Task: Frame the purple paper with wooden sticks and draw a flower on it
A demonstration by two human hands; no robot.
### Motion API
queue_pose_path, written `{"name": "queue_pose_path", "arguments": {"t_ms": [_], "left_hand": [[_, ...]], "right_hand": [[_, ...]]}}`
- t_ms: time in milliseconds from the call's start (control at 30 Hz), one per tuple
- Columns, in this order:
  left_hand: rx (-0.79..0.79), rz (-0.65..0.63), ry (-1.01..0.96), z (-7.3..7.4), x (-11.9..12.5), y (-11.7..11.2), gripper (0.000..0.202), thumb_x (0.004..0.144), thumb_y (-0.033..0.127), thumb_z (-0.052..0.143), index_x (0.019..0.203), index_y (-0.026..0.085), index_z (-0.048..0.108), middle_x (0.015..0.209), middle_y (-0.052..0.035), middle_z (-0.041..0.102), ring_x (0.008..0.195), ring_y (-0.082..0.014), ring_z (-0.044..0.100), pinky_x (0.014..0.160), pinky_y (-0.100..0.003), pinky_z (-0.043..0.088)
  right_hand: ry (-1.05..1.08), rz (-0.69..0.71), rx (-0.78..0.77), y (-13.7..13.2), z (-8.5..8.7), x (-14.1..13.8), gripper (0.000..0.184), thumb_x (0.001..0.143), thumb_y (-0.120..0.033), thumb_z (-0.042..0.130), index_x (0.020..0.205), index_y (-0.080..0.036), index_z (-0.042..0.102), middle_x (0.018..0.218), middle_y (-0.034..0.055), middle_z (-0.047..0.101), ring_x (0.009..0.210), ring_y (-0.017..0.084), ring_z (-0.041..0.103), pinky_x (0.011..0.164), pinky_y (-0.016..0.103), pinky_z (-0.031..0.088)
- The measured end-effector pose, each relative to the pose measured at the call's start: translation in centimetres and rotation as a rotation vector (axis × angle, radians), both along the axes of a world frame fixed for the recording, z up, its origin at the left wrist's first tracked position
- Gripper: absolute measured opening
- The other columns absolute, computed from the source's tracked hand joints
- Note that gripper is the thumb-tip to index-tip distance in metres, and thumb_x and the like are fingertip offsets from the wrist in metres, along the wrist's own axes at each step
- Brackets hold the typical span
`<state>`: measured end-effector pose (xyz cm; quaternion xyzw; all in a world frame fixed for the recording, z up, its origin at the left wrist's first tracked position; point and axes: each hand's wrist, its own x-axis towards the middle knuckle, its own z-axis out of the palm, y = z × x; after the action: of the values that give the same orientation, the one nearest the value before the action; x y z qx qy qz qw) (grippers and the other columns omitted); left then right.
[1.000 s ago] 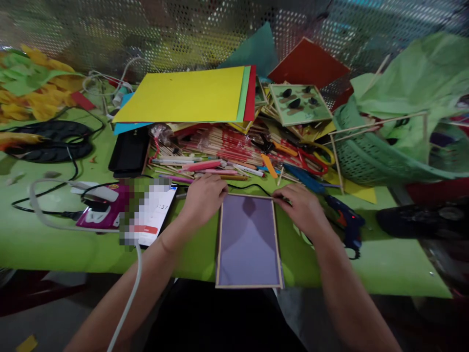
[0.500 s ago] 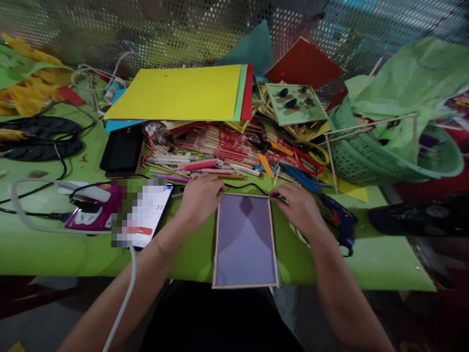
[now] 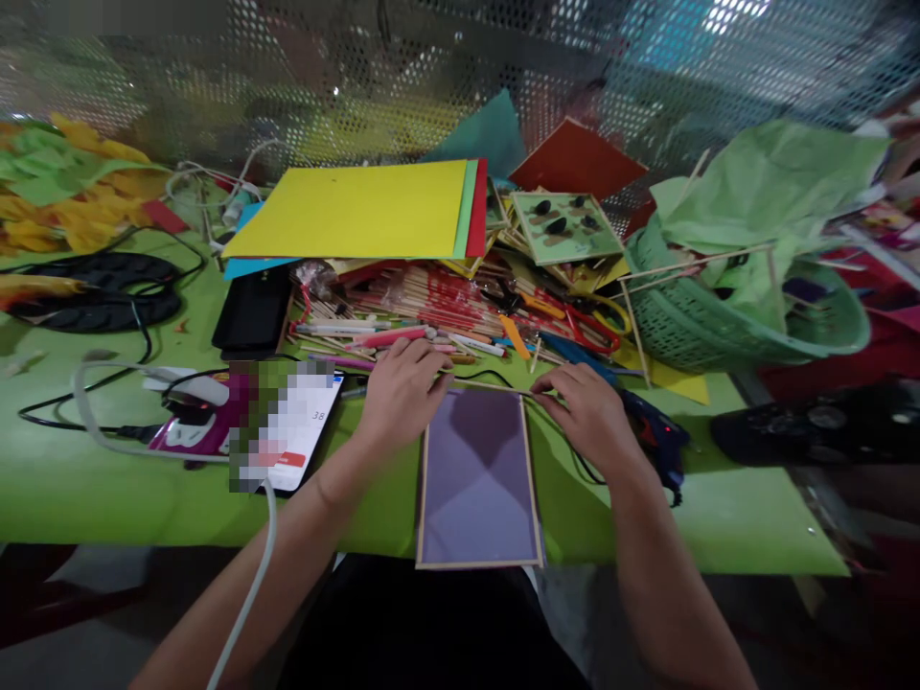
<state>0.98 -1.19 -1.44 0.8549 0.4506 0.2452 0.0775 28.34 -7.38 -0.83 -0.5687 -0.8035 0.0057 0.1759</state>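
A purple board (image 3: 480,479) lies upright-wise at the table's front edge, with thin wooden strips along its sides and bottom. Across its far edge runs a thin wooden stick (image 3: 493,386), slightly off the board's line. My right hand (image 3: 586,412) pinches the stick's right end between thumb and fingertips. At the left end, my left hand (image 3: 403,388) has its fingers curled down with the thumb against the stick; its grip is partly hidden. A blue glue gun (image 3: 657,436) with a red light lies just right of my right hand.
Behind the hands are pens, scissors (image 3: 593,326) and bundled sticks (image 3: 431,292) under yellow card (image 3: 352,211). A green basket (image 3: 747,321) stands at right. On the left are a lit phone (image 3: 306,431), a purple power strip (image 3: 197,426) and cables. A dark cord passes behind the board.
The stick at the board's far edge has shifted away from it, its right end still in my right hand. My left hand has moved slightly right and nearer. The view has tilted a little.
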Motion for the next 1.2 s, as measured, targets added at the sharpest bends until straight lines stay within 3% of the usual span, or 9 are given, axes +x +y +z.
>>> {"name": "queue_pose_path", "arguments": {"t_ms": [167, 367, 767, 867, 967, 1067, 1200], "left_hand": [[0.059, -0.133, -0.028, 1.5, 2.9, -1.9, 0.022, 0.100, 0.026, 0.050, 0.109, 0.023, 0.070, 0.112, -0.0055, 0.073, 0.112, -0.0254, 0.059, 0.099, -0.042, 0.039], [0.068, -0.235, 0.071, 2.3, 5.6, -2.7, 0.020, 0.098, 0.023, 0.050, 0.090, 0.019, 0.067, 0.096, -0.0068, 0.072, 0.100, -0.0256, 0.062, 0.093, -0.043, 0.039], [-0.109, -0.217, -0.102, 2.0, 5.1, -1.6, 0.014, 0.095, 0.020, 0.054, 0.090, 0.019, 0.067, 0.093, -0.0065, 0.073, 0.091, -0.0223, 0.067, 0.084, -0.035, 0.044], [-0.169, -0.175, -0.205, 1.8, 4.4, -1.1, 0.012, 0.092, 0.018, 0.056, 0.089, 0.020, 0.068, 0.092, -0.0050, 0.074, 0.088, -0.0206, 0.067, 0.078, -0.031, 0.045], [-0.227, -0.140, -0.324, 1.8, 3.4, -0.7, 0.012, 0.091, 0.019, 0.056, 0.088, 0.021, 0.068, 0.092, -0.0029, 0.074, 0.087, -0.0182, 0.066, 0.077, -0.028, 0.046], [-0.284, -0.126, -0.439, 1.9, 2.4, -0.1, 0.014, 0.093, 0.023, 0.055, 0.089, 0.021, 0.068, 0.089, -0.0018, 0.073, 0.081, -0.0158, 0.065, 0.072, -0.026, 0.046], [-0.350, -0.124, -0.564, 2.0, 1.8, 0.7, 0.021, 0.096, 0.029, 0.052, 0.090, 0.018, 0.069, 0.082, -0.0014, 0.071, 0.074, -0.0148, 0.062, 0.065, -0.024, 0.044]], "right_hand": [[-0.018, 0.031, 0.045, -0.5, 0.5, -1.3, 0.012, 0.100, -0.025, 0.055, 0.095, -0.021, 0.065, 0.093, 0.0090, 0.070, 0.092, 0.028, 0.060, 0.082, 0.039, 0.045], [-0.058, 0.038, 0.091, -0.5, 0.6, -2.3, 0.015, 0.101, -0.023, 0.052, 0.093, -0.021, 0.064, 0.091, 0.0097, 0.068, 0.089, 0.027, 0.060, 0.078, 0.039, 0.045], [-0.075, 0.060, 0.123, -0.4, 3.4, -3.7, 0.014, 0.098, -0.020, 0.054, 0.092, -0.022, 0.066, 0.091, 0.0094, 0.071, 0.089, 0.028, 0.062, 0.079, 0.039, 0.047], [0.125, 0.066, 0.150, 1.1, 3.8, -2.5, 0.013, 0.099, -0.027, 0.055, 0.098, -0.023, 0.067, 0.096, 0.0087, 0.072, 0.090, 0.026, 0.064, 0.080, 0.038, 0.050], [0.316, -0.081, 0.197, 3.9, 3.4, -0.4, 0.024, 0.099, -0.036, 0.053, 0.113, -0.022, 0.066, 0.106, 0.0100, 0.071, 0.091, 0.025, 0.066, 0.080, 0.038, 0.053], [0.081, -0.188, 0.189, 7.2, 1.9, 0.9, 0.040, 0.095, -0.043, 0.055, 0.124, -0.017, 0.063, 0.117, 0.0156, 0.070, 0.104, 0.030, 0.065, 0.089, 0.043, 0.052], [-0.056, -0.199, 0.164, 10.5, -0.4, 0.6, 0.062, 0.080, -0.054, 0.070, 0.128, -0.016, 0.063, 0.123, 0.0215, 0.068, 0.106, 0.036, 0.064, 0.088, 0.047, 0.050]]}}
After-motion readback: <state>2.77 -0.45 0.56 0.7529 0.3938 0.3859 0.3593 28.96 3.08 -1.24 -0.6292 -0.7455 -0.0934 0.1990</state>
